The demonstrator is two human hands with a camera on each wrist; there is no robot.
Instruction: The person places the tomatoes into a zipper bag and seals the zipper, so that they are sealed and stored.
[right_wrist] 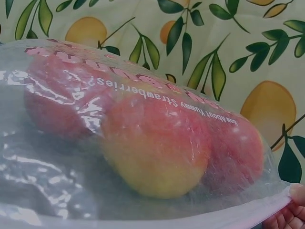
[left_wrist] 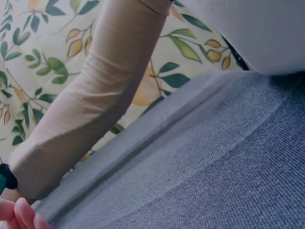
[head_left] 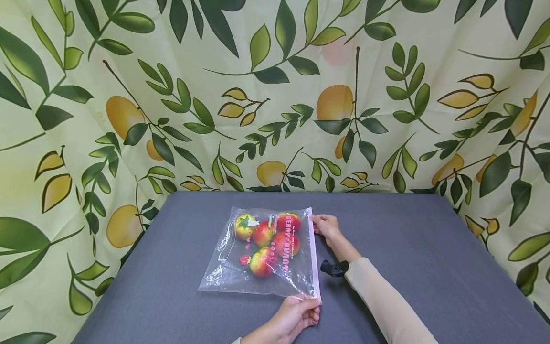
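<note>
item: clear zip bag [head_left: 262, 248], lying flat near the middle of the grey worktop [head_left: 429, 267], printed with pink lettering and small strawberry marks. contents: red-and-yellow apples [head_left: 268, 241], several, bunched in the bag's upper middle; the exact count is hard to fix through the film, about five. left of the bag: bare worktop, then the leaf-and-lemon backdrop cloth [head_left: 129, 119] that hangs round three sides. closure: a pale pink zip strip [head_left: 315, 258] forms the bag's right edge, and its long axis runs from far to near, roughly straight away from the person. left hand [head_left: 296, 317]: at the near end of the strip, fingers curled and pinching that corner of the bag; its wrist view shows only fingertips [left_wrist: 21, 214], the other arm's beige sleeve [left_wrist: 90, 105] and the worktop. right hand [head_left: 325, 225]: at the far end of the strip, fingers bent onto that corner and pinching it; its wrist view shows a fingertip on the strip with the apples close behind the film. relation: the bag body lies to the left of both hands, the strip stretches between them, each hand holds one end, and neither is nearer the apples by much. black wrist strap [head_left: 334, 268] on the right forearm.
</note>
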